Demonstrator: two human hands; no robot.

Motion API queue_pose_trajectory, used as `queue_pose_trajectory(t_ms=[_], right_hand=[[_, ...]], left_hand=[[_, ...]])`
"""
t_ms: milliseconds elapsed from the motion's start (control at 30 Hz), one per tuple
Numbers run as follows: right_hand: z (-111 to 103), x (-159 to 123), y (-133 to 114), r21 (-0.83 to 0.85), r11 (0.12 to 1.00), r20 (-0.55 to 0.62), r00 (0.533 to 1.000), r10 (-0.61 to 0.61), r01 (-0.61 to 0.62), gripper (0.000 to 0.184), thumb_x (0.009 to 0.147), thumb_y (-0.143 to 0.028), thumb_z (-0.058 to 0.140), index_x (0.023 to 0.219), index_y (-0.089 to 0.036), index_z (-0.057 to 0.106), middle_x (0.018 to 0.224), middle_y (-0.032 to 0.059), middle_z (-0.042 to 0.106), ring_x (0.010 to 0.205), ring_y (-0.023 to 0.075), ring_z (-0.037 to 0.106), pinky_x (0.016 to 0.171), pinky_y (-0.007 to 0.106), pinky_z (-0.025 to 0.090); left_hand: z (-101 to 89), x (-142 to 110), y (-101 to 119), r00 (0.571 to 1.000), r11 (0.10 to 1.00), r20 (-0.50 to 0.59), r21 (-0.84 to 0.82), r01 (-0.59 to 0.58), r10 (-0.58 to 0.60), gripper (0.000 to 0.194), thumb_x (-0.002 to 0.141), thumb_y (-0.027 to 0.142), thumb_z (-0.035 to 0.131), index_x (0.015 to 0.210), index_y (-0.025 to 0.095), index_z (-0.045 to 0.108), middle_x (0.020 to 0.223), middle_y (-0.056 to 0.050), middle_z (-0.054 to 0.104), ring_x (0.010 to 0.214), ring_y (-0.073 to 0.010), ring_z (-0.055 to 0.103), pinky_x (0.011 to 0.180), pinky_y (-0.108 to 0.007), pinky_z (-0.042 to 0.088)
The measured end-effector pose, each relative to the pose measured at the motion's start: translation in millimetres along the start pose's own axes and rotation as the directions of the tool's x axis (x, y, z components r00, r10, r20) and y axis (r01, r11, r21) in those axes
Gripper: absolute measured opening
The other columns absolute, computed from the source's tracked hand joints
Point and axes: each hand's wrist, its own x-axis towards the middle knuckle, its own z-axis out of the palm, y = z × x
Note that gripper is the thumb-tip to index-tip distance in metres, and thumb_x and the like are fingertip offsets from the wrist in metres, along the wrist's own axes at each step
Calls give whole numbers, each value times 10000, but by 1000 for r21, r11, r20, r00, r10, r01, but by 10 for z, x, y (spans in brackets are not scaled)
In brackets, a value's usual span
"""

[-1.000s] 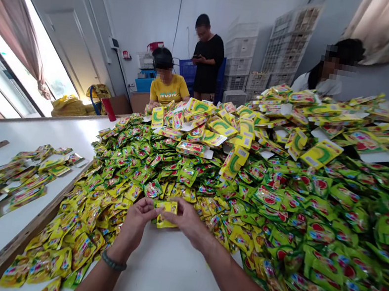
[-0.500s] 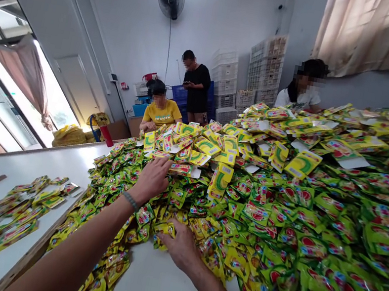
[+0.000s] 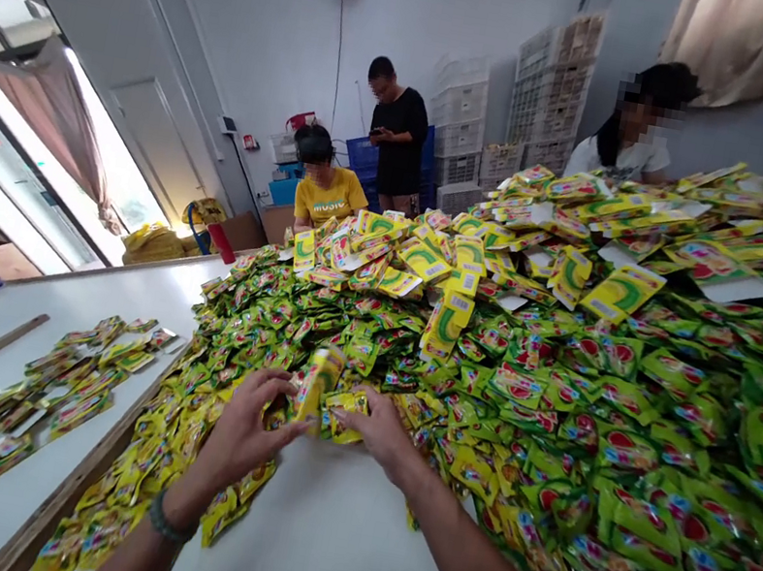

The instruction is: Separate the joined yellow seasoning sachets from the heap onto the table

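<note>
My left hand (image 3: 253, 425), with a bracelet at the wrist, has its thumb and fingers closed around a small yellow and green carton (image 3: 322, 378). The carton stands on end, tilted and slightly blurred. Just right of it, my right hand (image 3: 385, 436) has its fingers closed on a yellow snack packet (image 3: 346, 409); how many packets it holds I cannot tell. Both hands are above the near edge of a large heap of green and yellow packets (image 3: 514, 393). More yellow cartons (image 3: 423, 258) lie on top of the heap.
A wooden strip (image 3: 88, 480) divides the white table (image 3: 315, 535). Left of it lies a group of filled-looking cartons (image 3: 76, 379). A person in yellow (image 3: 329, 198) and one in white (image 3: 658, 162) sit behind the heap; another in black (image 3: 402, 137) stands near stacked crates (image 3: 458, 122).
My left hand has come back from the cartons on the heap, bringing one carton close to my right hand. The right hand has shifted slightly up with the packet.
</note>
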Motion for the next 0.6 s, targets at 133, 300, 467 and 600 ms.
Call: queue_pose_trajectory(t_ms=[133, 300, 467, 600], right_hand=[[46, 61, 176, -294, 955, -23, 999, -38, 30, 276, 686, -306, 648, 935, -190, 627, 775, 13, 651, 699, 171, 583, 590, 255, 442], [84, 84, 307, -204, 979, 36, 999, 7, 1, 232, 697, -320, 633, 899, -209, 612, 719, -17, 633, 668, 155, 581, 580, 246, 444], [107, 76, 253, 92, 993, 28, 997, 77, -79, 366, 621, -366, 703, 918, -206, 559, 740, -12, 631, 687, 168, 592, 596, 266, 460], [163, 67, 214, 293, 955, 63, 998, 16, -34, 404, 600, -368, 735, 908, -211, 525, 718, -27, 615, 690, 164, 596, 670, 284, 477]], left_hand=[[481, -266, -185, 931, 819, 203, -444, 364, -304, 354, 760, 451, 637, 946, 175, 515, 956, -69, 597, 866, -197, 581, 752, -314, 477], [767, -250, -271, 893, 460, 294, -776, 432, -342, 340, 747, 398, 677, 949, 176, 517, 951, -44, 615, 897, -155, 568, 795, -254, 443], [693, -292, -297, 858, 86, 360, -905, 416, -368, 310, 733, 309, 718, 992, 195, 591, 965, -16, 639, 847, -110, 591, 752, -193, 446], [720, -313, -246, 832, -141, 398, -917, 374, -386, 365, 664, 218, 777, 985, 219, 604, 933, 8, 663, 781, -98, 618, 733, -191, 475]])
